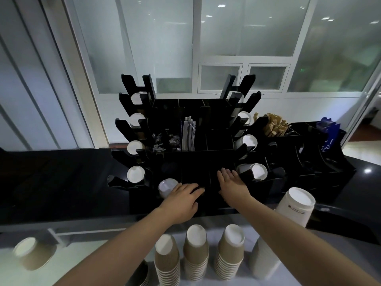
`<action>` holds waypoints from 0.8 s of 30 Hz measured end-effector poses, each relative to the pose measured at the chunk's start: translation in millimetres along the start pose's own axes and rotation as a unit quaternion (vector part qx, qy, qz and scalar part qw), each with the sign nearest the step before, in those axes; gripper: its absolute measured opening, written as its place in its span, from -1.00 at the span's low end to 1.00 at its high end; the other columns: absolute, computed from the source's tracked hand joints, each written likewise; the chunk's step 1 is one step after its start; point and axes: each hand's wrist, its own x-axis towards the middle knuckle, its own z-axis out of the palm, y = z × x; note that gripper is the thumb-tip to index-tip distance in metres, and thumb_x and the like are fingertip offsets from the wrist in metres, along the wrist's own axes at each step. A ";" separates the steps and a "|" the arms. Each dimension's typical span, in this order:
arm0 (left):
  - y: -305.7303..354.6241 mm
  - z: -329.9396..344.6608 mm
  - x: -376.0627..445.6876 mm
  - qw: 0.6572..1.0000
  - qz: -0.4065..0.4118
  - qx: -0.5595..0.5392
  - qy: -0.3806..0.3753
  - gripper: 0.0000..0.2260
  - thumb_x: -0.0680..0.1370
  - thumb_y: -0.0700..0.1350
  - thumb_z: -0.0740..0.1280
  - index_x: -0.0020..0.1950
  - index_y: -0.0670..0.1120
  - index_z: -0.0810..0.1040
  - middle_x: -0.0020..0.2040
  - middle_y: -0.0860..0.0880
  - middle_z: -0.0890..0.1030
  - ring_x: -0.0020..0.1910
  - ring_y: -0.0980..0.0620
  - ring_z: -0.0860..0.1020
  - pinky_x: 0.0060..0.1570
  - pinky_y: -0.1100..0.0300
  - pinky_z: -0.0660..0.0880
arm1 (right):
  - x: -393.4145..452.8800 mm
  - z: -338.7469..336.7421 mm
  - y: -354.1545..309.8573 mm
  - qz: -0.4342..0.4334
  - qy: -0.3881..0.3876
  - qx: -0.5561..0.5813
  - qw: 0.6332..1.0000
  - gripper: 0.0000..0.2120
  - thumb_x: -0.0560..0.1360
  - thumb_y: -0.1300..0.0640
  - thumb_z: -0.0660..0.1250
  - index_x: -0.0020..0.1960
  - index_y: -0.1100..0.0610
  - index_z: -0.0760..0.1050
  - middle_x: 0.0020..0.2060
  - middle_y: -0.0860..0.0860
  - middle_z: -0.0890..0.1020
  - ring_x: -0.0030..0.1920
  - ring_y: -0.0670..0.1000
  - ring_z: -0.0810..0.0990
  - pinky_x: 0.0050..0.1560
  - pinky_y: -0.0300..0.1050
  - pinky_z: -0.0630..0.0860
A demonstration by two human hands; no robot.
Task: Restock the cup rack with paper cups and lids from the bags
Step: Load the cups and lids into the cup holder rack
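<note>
Several stacks wait near the person: a lone brown cup (33,253) lies tipped far left, then three brown cup stacks (194,254) stand upside down in a row, w/ a white cup stack (292,207) to the right. Left hand (182,198) rests palm-down on the cup rack (193,162) front, fingers spread flat and holding nothing, just beside a clear lid stack (167,187) in the low left slot. Right hand (231,183) is also wide and empty, fingers pointing into the dark middle compartment, close to the white cups (254,171) in the low right holder. Side holders already show cups; upper arms look bare. No bags visible. My read: hands are steadying or checking the rack btwn loads. To do it well, lift one brown stack by its sides, keep it straight, and slide it fully into a bare holder so it doesn't tip out.
</note>
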 end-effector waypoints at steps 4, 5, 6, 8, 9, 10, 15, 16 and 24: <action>-0.5 3.4 -4.0 1.000 -0.004 0.004 -0.017 -0.50 0.67 0.01 0.15 0.62 0.07 0.18 0.65 -0.07 0.10 0.62 -0.10 0.05 0.59 -0.03 -0.01 | -10.5 11.3 -6.8 0.010 0.005 0.034 0.999 -0.36 0.71 -0.02 -0.01 0.62 0.26 -0.19 0.61 0.23 -0.10 0.62 0.20 -0.09 0.58 0.06 -0.09; -0.3 3.3 -5.2 1.000 -0.004 0.004 -0.021 -0.51 0.67 0.00 0.15 0.62 0.08 0.19 0.65 -0.08 0.08 0.62 -0.10 0.03 0.60 -0.04 -0.01 | -10.3 11.5 -5.7 0.007 0.004 0.043 0.999 -0.39 0.71 0.01 -0.03 0.62 0.26 -0.18 0.61 0.23 -0.09 0.62 0.20 -0.09 0.58 0.05 -0.05; 0.1 2.8 -6.2 1.000 -0.004 0.002 -0.024 -0.51 0.68 0.00 0.15 0.62 0.08 0.19 0.65 -0.08 0.07 0.63 -0.10 0.02 0.60 -0.04 -0.01 | -8.6 11.1 -4.1 0.006 -0.001 0.051 0.999 -0.41 0.71 0.05 -0.04 0.62 0.25 -0.18 0.61 0.23 -0.09 0.62 0.19 -0.08 0.57 0.04 -0.01; 1.0 0.3 -8.0 1.000 -0.009 -0.004 -0.027 -0.52 0.68 0.00 0.16 0.61 0.08 0.20 0.65 -0.08 0.07 0.63 -0.10 0.01 0.60 -0.04 -0.01 | -2.4 7.0 -1.0 0.008 -0.023 0.062 0.998 -0.42 0.70 0.11 -0.04 0.62 0.25 -0.18 0.61 0.22 -0.10 0.62 0.19 -0.09 0.57 0.04 0.02; 1.5 -1.2 -8.2 1.000 -0.009 -0.006 -0.027 -0.52 0.68 0.00 0.16 0.61 0.08 0.21 0.65 -0.08 0.07 0.63 -0.10 0.01 0.60 -0.04 0.00 | 1.4 3.6 0.2 0.009 -0.037 0.067 0.997 -0.42 0.69 0.13 -0.04 0.62 0.25 -0.18 0.61 0.22 -0.10 0.62 0.19 -0.09 0.57 0.03 0.02; 1.3 -2.7 -9.2 0.999 -0.010 -0.007 -0.030 -0.53 0.68 0.00 0.16 0.60 0.08 0.22 0.65 -0.08 0.08 0.63 -0.10 0.01 0.60 -0.04 -0.01 | 5.1 0.1 -0.6 0.008 -0.049 0.070 0.996 -0.41 0.69 0.15 -0.03 0.62 0.25 -0.18 0.61 0.23 -0.10 0.62 0.20 -0.09 0.57 0.04 0.01; 2.5 -7.5 -11.5 1.000 -0.013 -0.014 -0.022 -0.54 0.68 -0.01 0.16 0.59 0.07 0.25 0.64 -0.08 0.13 0.62 -0.11 0.06 0.59 -0.03 0.02 | 4.1 -7.5 -5.1 0.026 -0.062 0.086 0.994 -0.36 0.65 0.11 0.03 0.62 0.25 -0.15 0.61 0.22 -0.08 0.62 0.19 -0.11 0.58 0.05 -0.08; 3.2 -7.8 -13.2 1.000 -0.013 -0.014 -0.017 -0.54 0.68 -0.01 0.17 0.59 0.07 0.26 0.64 -0.07 0.14 0.62 -0.11 0.07 0.59 -0.03 0.03 | 0.5 -8.9 -5.1 0.031 -0.055 0.106 0.992 -0.36 0.64 0.11 0.05 0.63 0.24 -0.13 0.62 0.21 -0.08 0.62 0.17 -0.10 0.58 0.03 -0.08; 0.3 -17.8 -51.1 0.996 0.014 -0.055 0.072 -0.60 0.66 -0.02 0.22 0.51 0.00 0.42 0.53 -0.04 0.36 0.54 -0.06 0.26 0.52 -0.04 0.23 | -50.6 -55.8 -25.0 0.025 0.032 0.231 0.972 -0.42 0.61 0.15 0.17 0.60 0.13 0.12 0.62 0.13 0.04 0.59 0.15 0.07 0.55 0.04 0.17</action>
